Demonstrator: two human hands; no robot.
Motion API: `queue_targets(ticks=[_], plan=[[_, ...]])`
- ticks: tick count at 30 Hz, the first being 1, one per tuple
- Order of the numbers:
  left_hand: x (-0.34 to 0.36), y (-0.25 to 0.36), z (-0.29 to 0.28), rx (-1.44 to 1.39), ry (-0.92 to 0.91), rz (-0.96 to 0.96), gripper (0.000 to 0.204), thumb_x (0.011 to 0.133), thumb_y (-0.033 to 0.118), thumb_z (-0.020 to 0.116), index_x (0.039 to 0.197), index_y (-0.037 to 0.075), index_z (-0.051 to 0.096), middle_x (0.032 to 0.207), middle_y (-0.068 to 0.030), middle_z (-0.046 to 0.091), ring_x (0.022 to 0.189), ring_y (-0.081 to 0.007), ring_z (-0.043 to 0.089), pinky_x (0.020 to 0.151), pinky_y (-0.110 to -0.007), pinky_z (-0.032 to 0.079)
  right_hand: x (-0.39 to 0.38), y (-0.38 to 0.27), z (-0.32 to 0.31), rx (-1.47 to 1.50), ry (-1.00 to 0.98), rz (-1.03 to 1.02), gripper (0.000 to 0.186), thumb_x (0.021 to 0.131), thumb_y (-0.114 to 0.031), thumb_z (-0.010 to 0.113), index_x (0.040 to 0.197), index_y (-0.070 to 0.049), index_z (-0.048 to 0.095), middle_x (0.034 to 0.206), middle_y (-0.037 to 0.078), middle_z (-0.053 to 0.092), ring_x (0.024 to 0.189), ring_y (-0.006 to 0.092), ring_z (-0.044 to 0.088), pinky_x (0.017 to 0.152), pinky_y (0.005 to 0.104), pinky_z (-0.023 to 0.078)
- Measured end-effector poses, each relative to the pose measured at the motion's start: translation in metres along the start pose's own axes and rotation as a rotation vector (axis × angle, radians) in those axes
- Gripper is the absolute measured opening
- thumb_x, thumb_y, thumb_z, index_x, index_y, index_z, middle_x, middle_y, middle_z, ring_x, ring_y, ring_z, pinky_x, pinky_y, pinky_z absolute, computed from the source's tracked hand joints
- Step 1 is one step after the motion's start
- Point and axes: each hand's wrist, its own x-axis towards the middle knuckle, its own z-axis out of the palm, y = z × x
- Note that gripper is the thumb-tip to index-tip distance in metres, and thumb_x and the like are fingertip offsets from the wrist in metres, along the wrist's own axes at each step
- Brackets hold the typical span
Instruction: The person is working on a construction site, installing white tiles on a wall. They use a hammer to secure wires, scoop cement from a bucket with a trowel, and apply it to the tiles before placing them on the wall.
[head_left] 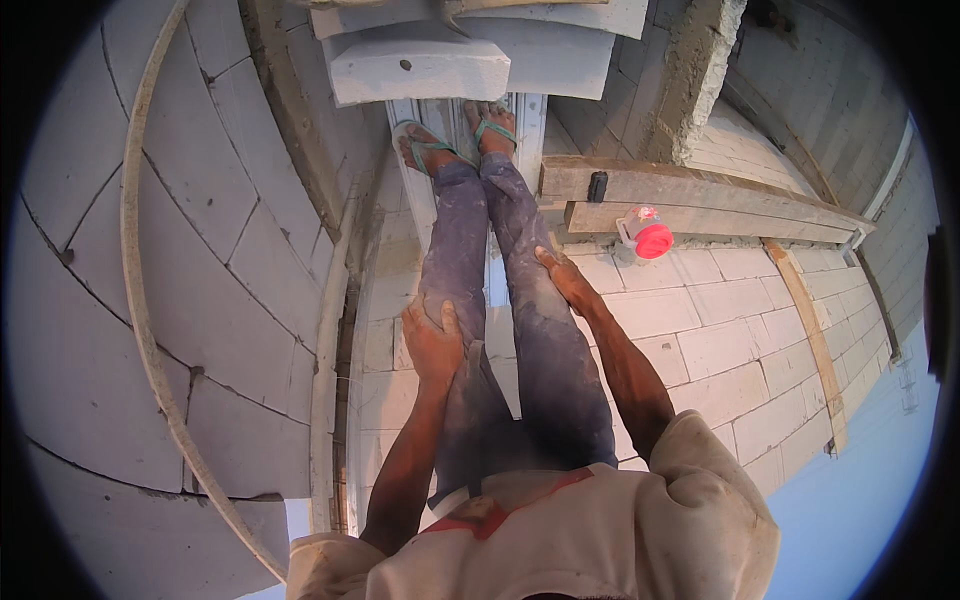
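Note:
My left hand point(433, 343) lies against the left leg of my dusty purple-grey trousers point(550, 370), its thumb apart from its fingers. On the outer side of the other trouser leg, higher up in the picture, rests my right hand point(568, 281). Its fingers lie along the cloth, partly turned from view. Neither hand shows a tool in it. My feet, in green flip-flops point(432, 146), stand on a narrow pale ribbed plank point(418, 195). Just beyond the toes is a white block point(420, 72) with a dark hole in its face.
A block wall point(240, 230) rises along my left, with a curved hose-like strip point(140, 300) in front of it. To the right are wooden boards point(700, 190), a clear container with a red lid point(654, 241) and a rough concrete post point(695, 85). Pale blockwork point(730, 350) lies below them.

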Motion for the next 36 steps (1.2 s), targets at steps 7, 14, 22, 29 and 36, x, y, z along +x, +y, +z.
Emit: queue_targets(ticks=[7,14,22,29,36], plan=[[0.016,0.007,-0.036,0.175,-0.006,0.148,0.052,0.107,0.03,0.061,0.144,-0.005,0.053,0.133,-0.0281,0.057,0.125,-0.0476,0.056,0.109,-0.053,0.044,0.078,0.045,0.027,0.394,0.223,-0.15,0.086,0.104,-0.061,0.056,0.159,0.004,0.044,0.152,0.029,0.057,0.14,0.039,0.056,0.122,0.0406,0.038],[0.029,0.025,-0.043,0.422,-0.175,0.216,0.053,0.108,0.029,0.061,0.147,-0.006,0.051,0.137,-0.0286,0.055,0.127,-0.0472,0.055,0.11,-0.053,0.044,0.201,0.13,0.072,0.739,0.361,0.211,0.089,0.095,-0.043,0.079,0.162,-0.002,0.037,0.145,0.022,0.06,0.131,0.0369,0.06,0.093,0.0512,0.059],[0.053,0.067,-0.054,0.602,-0.286,0.256,0.06,0.104,0.028,0.066,0.15,-0.006,0.048,0.14,-0.0306,0.054,0.13,-0.0473,0.054,0.113,-0.051,0.044,0.351,0.14,0.08,1.006,0.529,0.272,0.129,0.074,-0.042,0.098,0.162,0.005,0.017,0.145,0.03,0.052,0.125,0.0411,0.062,0.096,0.0522,0.057],[0.051,0.086,-0.053,0.661,-0.227,0.336,0.057,0.102,0.028,0.068,0.149,0.0,0.05,0.142,-0.0275,0.055,0.13,-0.0463,0.057,0.111,-0.051,0.046,0.248,0.112,0.048,1.112,0.377,0.057,0.091,0.084,-0.025,0.086,0.161,-0.017,0.037,0.137,0.019,0.058,0.12,0.034,0.063,0.091,0.0557,0.058],[0.101,0.118,-0.005,-0.003,-0.391,0.384,0.057,0.102,0.029,0.073,0.147,-0.001,0.056,0.141,-0.0217,0.062,0.128,-0.0343,0.062,0.111,-0.046,0.048,0.063,0.027,-0.006,1.101,0.208,-0.64,0.061,0.085,-0.015,0.088,0.128,-0.007,0.046,0.122,0.012,0.057,0.107,0.0214,0.065,0.087,0.0366,0.058]])
